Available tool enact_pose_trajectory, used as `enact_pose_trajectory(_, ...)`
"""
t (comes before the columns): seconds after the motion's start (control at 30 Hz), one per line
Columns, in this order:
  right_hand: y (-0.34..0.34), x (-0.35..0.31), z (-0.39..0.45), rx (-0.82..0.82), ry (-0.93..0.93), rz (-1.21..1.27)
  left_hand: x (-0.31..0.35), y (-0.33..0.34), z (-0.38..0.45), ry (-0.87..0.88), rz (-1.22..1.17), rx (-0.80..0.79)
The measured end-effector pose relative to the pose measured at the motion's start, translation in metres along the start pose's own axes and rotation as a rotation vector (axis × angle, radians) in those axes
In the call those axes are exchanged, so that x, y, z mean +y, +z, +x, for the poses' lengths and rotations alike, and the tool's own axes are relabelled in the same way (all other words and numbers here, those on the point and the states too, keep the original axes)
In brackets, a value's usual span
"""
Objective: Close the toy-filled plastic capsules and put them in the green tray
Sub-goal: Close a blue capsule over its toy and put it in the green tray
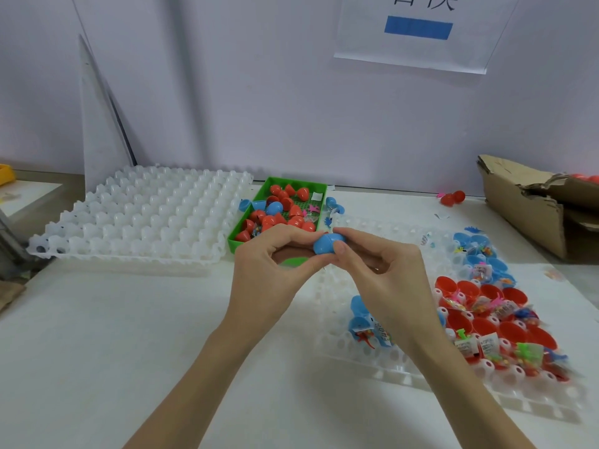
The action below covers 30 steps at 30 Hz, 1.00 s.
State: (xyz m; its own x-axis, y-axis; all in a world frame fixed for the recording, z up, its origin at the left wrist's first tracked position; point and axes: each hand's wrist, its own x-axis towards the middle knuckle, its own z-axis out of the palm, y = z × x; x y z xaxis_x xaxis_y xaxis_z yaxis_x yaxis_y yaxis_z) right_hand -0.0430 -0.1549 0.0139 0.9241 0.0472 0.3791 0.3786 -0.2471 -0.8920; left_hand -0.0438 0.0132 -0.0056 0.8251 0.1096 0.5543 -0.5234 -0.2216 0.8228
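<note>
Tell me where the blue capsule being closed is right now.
In the head view the blue capsule sits mid-frame, pinched between the left hand and right hand, just in front of the green tray.

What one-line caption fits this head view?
Both hands, left hand and right hand, press a blue capsule together before the green tray.

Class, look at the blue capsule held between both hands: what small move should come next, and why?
Probably press the halves fully together: both hands pinch the blue capsule above the table, a seam still visible, with the green tray just behind it.
</note>
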Motion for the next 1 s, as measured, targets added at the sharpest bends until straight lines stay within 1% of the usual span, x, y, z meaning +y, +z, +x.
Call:
enact_pose_trajectory(0.07,0.005,-0.001,-0.004,0.001,-0.024,-0.001,0.000,0.003,-0.002,0.078,0.079,0.012)
enact_pose_trajectory(0.2,0.011,-0.001,-0.008,0.027,-0.093,-0.088,0.000,0.008,-0.005,0.325,0.330,0.039)
enact_pose_trajectory(0.3,0.010,0.000,-0.008,0.017,-0.102,-0.143,-0.002,0.009,-0.007,0.415,0.441,0.035)
enact_pose_trajectory(0.47,0.007,0.003,-0.006,-0.033,-0.049,-0.203,-0.005,0.009,-0.010,0.451,0.528,-0.011)
enact_pose_trajectory(0.8,0.004,0.004,-0.005,-0.039,-0.099,-0.293,-0.005,0.016,-0.015,0.447,0.559,-0.018)
enact_pose_trajectory(0.93,0.007,0.000,-0.006,0.013,-0.149,-0.224,-0.002,0.017,-0.012,0.416,0.509,0.052)
enact_pose_trajectory(1.0,0.009,-0.001,-0.006,0.007,-0.143,-0.174,-0.001,0.017,-0.011,0.411,0.469,0.093)
